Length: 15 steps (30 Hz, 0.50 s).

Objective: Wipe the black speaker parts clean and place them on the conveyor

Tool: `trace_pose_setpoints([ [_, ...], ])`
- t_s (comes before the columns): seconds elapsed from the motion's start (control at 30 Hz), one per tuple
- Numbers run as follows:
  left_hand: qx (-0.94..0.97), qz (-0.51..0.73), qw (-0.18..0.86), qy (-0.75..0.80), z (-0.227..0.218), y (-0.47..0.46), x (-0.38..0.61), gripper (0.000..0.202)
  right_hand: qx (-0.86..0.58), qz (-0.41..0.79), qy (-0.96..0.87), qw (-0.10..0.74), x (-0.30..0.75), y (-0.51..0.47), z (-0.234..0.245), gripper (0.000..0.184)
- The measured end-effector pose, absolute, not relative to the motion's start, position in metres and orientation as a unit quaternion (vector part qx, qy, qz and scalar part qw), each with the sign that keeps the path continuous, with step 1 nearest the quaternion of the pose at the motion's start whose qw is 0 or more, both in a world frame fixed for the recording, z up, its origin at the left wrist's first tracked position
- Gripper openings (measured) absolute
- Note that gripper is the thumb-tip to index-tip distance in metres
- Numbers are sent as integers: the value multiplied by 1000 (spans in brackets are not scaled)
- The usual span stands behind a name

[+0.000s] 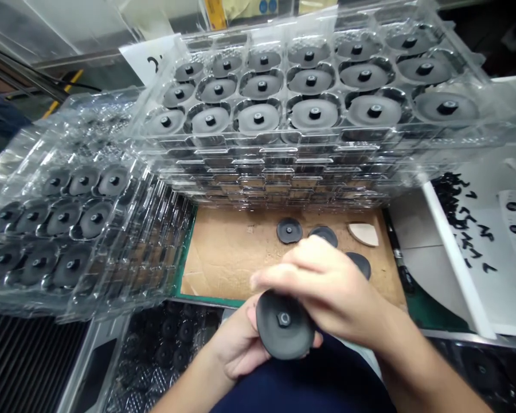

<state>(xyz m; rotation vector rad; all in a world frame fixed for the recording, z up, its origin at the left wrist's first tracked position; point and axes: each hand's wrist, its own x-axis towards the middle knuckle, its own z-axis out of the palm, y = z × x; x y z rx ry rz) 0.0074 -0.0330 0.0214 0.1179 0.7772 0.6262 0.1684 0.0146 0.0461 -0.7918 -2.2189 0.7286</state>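
Note:
A round black rubber disc with a raised hub and a metal insert at its centre is tilted toward me, just in front of my body. My left hand holds it from below and the left, fingers wrapped behind it. Bent over its upper right edge is my right hand, closed against the rim; its thumb and inner fingers are hidden. Beyond my hands, a similar disc lies on the brown cardboard. Two more, a disc and another disc, are partly covered by my right hand.
Stacked clear plastic trays full of discs rise behind the cardboard. Another tray stack stands at left. A pale wedge-shaped piece and a black marker pen lie right. Beyond a white divider are small black pieces.

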Motion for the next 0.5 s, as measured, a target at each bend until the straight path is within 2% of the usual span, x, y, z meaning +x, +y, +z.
trace_pose_setpoints([
  [0.07, 25, 299, 893, 336, 19, -34, 6, 28, -392, 275, -816, 325, 173, 14, 32, 25],
  [0.13, -1, 321, 894, 314, 18, -34, 5, 36, -449, 325, -769, 319, 174, 8, 12, 24],
  [0.23, 5, 335, 890, 309, 18, -33, 1, 31, -488, 389, -723, 298, 168, -14, -25, 24],
  [0.33, 24, 350, 881, 318, 18, -34, -2, 27, -498, 392, -721, 281, 159, -34, -58, 25],
  [0.4, 33, 363, 872, 328, 17, -35, -3, 30, -506, 391, -716, 281, 158, -38, -65, 26],
  [0.5, 52, 363, 867, 338, 18, -35, -1, 37, -551, 365, -681, 315, 163, -32, -42, 24],
])
